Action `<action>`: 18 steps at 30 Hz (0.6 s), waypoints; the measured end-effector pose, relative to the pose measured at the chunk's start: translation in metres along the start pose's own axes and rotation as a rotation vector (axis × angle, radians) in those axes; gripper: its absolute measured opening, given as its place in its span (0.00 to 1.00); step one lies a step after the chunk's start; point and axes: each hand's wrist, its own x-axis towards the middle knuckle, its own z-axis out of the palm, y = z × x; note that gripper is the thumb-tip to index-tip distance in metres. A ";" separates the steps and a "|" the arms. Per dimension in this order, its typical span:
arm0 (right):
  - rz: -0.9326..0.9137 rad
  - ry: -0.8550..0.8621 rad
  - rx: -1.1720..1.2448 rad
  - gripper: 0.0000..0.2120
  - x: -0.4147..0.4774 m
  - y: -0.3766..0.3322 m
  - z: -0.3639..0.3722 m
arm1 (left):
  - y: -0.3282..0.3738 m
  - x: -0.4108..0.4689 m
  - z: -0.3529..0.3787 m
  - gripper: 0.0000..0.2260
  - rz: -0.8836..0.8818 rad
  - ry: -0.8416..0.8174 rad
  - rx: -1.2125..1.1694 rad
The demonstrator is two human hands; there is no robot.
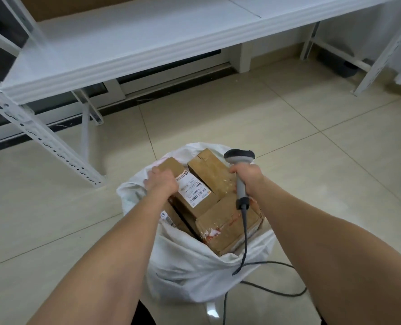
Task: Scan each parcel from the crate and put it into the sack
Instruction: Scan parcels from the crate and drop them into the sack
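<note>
A box [201,202] was in the sack [190,273].
The left hand [163,182] held the box by its far left end; its long side ran near-right. The right hand [245,181] gripped the scanner [239,157].

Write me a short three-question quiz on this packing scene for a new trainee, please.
1. True or false: the right hand holds the scanner.
2. Which hand grips the labelled parcel? A) left hand B) right hand
3. Fill in: that parcel lies in the mouth of the white ____.

Key: 1 true; 2 A; 3 sack.
</note>
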 end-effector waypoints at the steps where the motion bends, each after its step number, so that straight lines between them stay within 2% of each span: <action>1: -0.017 0.007 -0.016 0.15 0.005 -0.009 0.002 | -0.005 0.008 -0.005 0.24 -0.045 -0.001 -0.011; 6: -0.031 0.071 -0.279 0.26 0.044 -0.024 0.015 | -0.020 0.048 -0.004 0.24 -0.191 -0.001 0.018; 10: -0.066 -0.022 -0.333 0.19 0.074 -0.011 0.016 | -0.045 0.082 0.023 0.31 -0.323 -0.015 -0.041; 12: -0.049 -0.014 -0.344 0.24 0.085 -0.011 0.014 | -0.054 0.094 0.035 0.33 -0.368 -0.018 -0.164; 13: -0.030 -0.009 -0.336 0.26 0.089 -0.011 0.013 | -0.056 0.096 0.039 0.31 -0.355 -0.020 -0.213; 15: 0.018 -0.050 -0.278 0.29 0.094 -0.011 0.012 | -0.055 0.096 0.043 0.21 -0.279 0.002 -0.258; 16: 0.029 -0.069 -0.266 0.30 0.093 -0.010 0.012 | -0.052 0.093 0.042 0.15 -0.245 0.028 -0.273; 18: 0.032 -0.055 -0.244 0.27 0.088 -0.008 0.010 | -0.048 0.083 0.032 0.10 -0.243 0.106 -0.364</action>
